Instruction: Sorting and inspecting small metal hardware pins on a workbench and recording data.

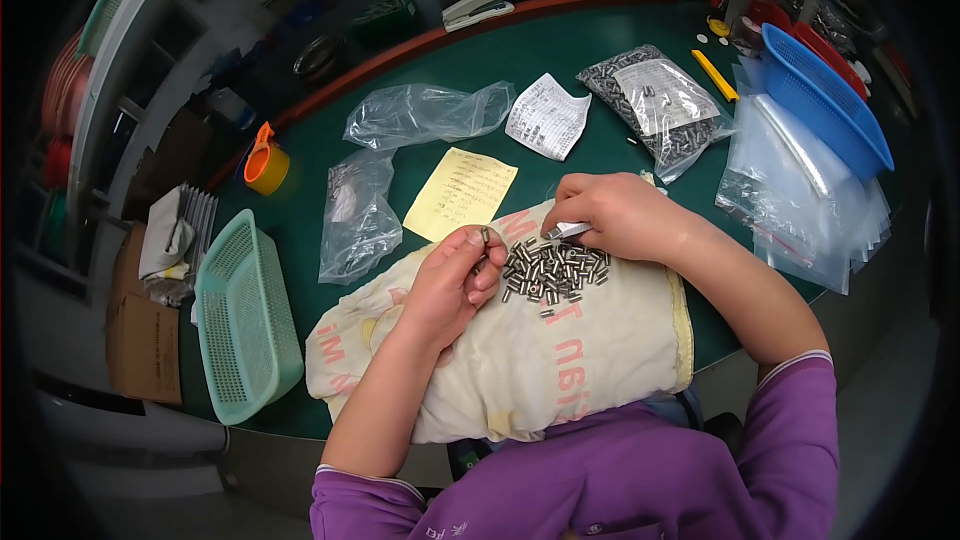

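A pile of small silvery metal cylinders (556, 272) lies on a cream cloth sack (520, 365) with faded red print, spread at the table's near edge. My left hand (450, 275) is closed at the pile's left side, pinching one metal cylinder (486, 236) upright between thumb and finger. Its other fingers are curled, and what they may hold is hidden. At the pile's far right edge, my right hand (620, 215) is bent over a small pale, silvery flat piece (568, 230) held at its fingertips. Its kind cannot be made out.
Beyond the hands lie a yellow handwritten sheet (460, 192), a white slip (548, 118), clear plastic bags (430, 115) and a filled bag of metal parts (655, 105). A green basket (250, 320) stands left; a blue basket (825, 100), flat bags (800, 200) and yellow cutter (714, 76) sit right.
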The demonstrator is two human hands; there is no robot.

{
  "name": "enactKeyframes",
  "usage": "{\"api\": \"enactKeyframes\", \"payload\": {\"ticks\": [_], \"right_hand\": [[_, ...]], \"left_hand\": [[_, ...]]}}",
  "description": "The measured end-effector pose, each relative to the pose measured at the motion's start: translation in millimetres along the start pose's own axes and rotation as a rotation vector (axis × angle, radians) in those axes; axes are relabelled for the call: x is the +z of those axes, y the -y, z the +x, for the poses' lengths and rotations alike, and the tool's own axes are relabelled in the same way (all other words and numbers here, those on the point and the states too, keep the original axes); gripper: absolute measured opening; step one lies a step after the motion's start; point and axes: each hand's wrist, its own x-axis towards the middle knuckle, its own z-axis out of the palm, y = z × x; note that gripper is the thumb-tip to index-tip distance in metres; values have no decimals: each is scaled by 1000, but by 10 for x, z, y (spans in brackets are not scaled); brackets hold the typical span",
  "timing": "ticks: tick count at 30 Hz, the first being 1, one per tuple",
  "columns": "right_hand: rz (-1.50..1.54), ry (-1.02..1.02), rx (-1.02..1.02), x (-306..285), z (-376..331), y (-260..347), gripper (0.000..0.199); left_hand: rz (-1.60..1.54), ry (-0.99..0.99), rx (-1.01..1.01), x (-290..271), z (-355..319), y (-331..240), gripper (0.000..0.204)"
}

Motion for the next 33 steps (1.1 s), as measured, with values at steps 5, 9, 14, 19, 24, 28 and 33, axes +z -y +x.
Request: {"api": "enactKeyframes", "payload": {"ticks": [5, 9, 14, 19, 24, 28, 33], "right_hand": [[31, -67, 40, -5, -3, 11, 24], [16, -113, 105, -23, -6, 26, 19], [54, -222, 101, -51, -10, 29, 18], [56, -288, 74, -36, -10, 9, 18], [-2, -319, 78, -27, -12, -15, 18], [-10, -321, 77, -8, -19, -48, 18], [-7, -344, 79, -18, -23, -44, 18]], "left_hand": [[0, 26, -11, 2, -1, 3, 20], [-36, 76, -17, -20, -5, 1, 20], [-105, 52, -3, -8, 7, -4, 17], [-106, 12, 61, -30, 25, -16, 13], [-264, 32, 108, -73, 45, -23, 35], [-450, 76, 109, -36, 37, -63, 44], [-552, 171, 139, -28, 28, -73, 52]]}}
